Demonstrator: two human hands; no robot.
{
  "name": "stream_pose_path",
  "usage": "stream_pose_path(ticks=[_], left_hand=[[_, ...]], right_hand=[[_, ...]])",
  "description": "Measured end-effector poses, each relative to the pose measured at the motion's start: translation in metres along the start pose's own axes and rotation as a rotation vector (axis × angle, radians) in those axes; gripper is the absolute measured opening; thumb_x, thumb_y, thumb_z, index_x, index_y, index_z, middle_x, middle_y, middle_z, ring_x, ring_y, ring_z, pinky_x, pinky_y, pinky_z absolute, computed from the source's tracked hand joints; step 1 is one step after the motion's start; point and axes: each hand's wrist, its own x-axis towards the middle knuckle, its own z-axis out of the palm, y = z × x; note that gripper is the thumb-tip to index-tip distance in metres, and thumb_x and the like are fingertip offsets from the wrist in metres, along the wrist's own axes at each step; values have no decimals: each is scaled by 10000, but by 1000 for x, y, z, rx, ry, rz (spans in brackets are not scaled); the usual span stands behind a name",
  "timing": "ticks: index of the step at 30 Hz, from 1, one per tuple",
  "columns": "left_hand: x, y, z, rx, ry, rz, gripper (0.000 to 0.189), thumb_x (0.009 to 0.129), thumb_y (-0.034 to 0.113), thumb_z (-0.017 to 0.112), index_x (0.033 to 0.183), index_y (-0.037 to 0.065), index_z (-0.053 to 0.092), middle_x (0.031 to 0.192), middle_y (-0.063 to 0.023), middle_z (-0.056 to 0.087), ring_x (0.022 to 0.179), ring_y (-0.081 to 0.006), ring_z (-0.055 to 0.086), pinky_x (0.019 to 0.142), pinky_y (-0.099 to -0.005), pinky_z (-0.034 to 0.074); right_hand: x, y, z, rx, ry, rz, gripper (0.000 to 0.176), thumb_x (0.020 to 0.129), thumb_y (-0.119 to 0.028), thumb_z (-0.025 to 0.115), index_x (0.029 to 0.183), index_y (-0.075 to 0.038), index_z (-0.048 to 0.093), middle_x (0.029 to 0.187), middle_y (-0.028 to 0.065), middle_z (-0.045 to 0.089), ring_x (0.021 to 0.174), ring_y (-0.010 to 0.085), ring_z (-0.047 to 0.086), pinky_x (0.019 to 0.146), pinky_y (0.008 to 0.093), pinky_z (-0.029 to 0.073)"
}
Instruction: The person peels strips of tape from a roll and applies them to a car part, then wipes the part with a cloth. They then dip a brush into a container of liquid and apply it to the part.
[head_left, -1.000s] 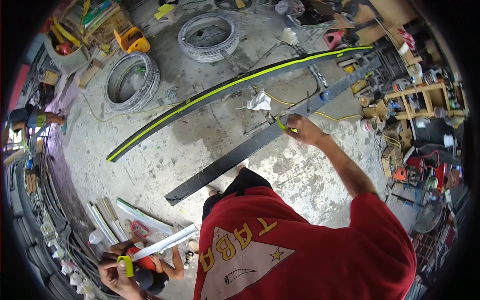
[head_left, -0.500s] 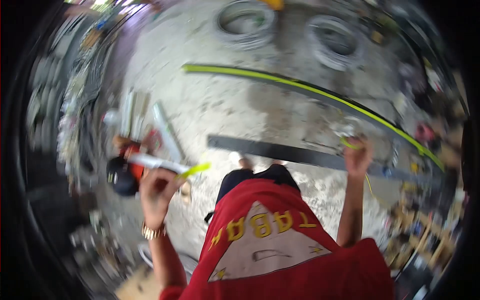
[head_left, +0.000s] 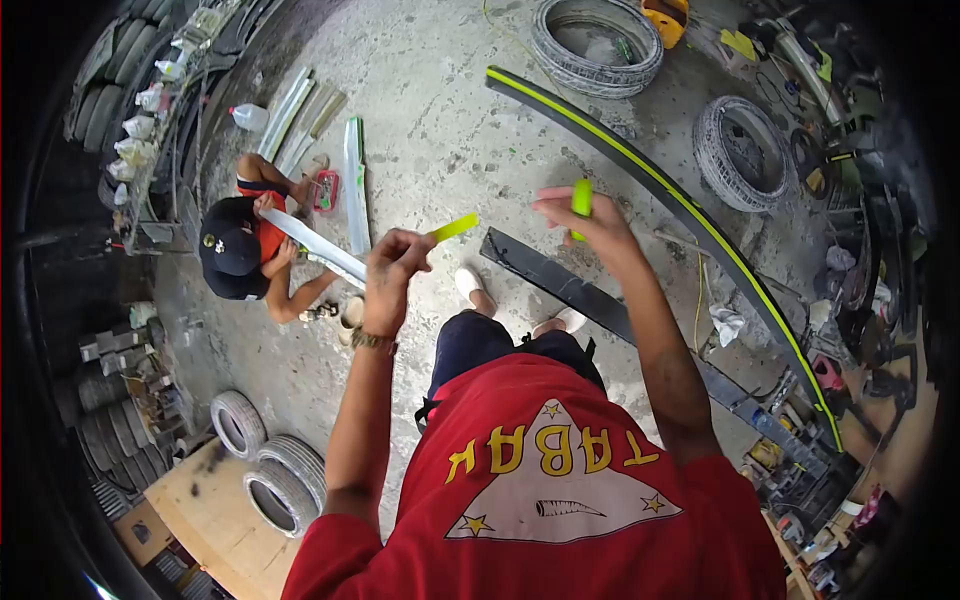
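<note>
My left hand (head_left: 398, 272) pinches a short yellow-green strip (head_left: 456, 228) between thumb and fingers; the strip sticks out to the right. My right hand (head_left: 590, 222) is raised above the dark flat bar, with its fingers closed around a yellow-green band (head_left: 581, 208) that looks looped. Beneath that hand, the dark bar (head_left: 560, 285) runs down to the right across the floor. Farther off curves a long black strip (head_left: 690, 215) with a yellow-green stripe along it.
A co-worker in a black cap (head_left: 232, 248) crouches at left, holding a pale strip (head_left: 318, 245). Tires (head_left: 598, 75) lie at the top, with another tire (head_left: 742, 155) at upper right. Tires and a wooden board (head_left: 225, 510) are at lower left; assorted clutter fills the lower right.
My left hand has moved up and right with its strip. My right hand has shifted up and left, nearer to my left hand. The view has turned and become sharper.
</note>
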Motion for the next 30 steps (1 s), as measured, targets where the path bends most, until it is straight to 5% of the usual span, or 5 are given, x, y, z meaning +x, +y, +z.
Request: stream_pose_path(ticks=[4,15,24,27,30], left_hand=[[60,-43,-16,-149,-36,-70,116,985,138,694,974,23,686,808,-3,636,708,-79,575,700,-224,495],[136,-138,-36,-372,-158,-362,121,954,134,719,964,16,690,876,-31,681,707,-88,571,678,-232,469],[149,-192,-20,-536,15,-484,176,954,163,726,977,-11,715,828,-29,668,683,-91,588,629,-238,497],[144,-204,-13,-557,142,-530,234,966,170,708,1105,-18,706,826,-36,670,687,-110,600,641,-240,512],[139,-218,-25,-263,188,-465,356,949,125,729,1264,-12,634,1097,-83,648,949,-166,659,781,-281,559]], right_hand=[[86,34,59,-135,-22,306,372,909,-296,801,1136,-7,742,1008,39,730,814,99,653,588,250,478],[162,97,76,-294,127,457,269,885,-207,817,1055,-8,756,874,24,711,713,73,592,570,251,450],[197,113,73,-413,113,481,210,881,-205,811,981,-33,743,863,30,703,698,77,588,569,250,459],[201,122,70,-489,76,510,212,876,-204,808,975,-33,733,839,22,686,683,80,578,559,255,459],[208,128,65,-417,111,453,200,875,-189,799,978,-36,724,828,17,669,681,84,576,553,261,457]])
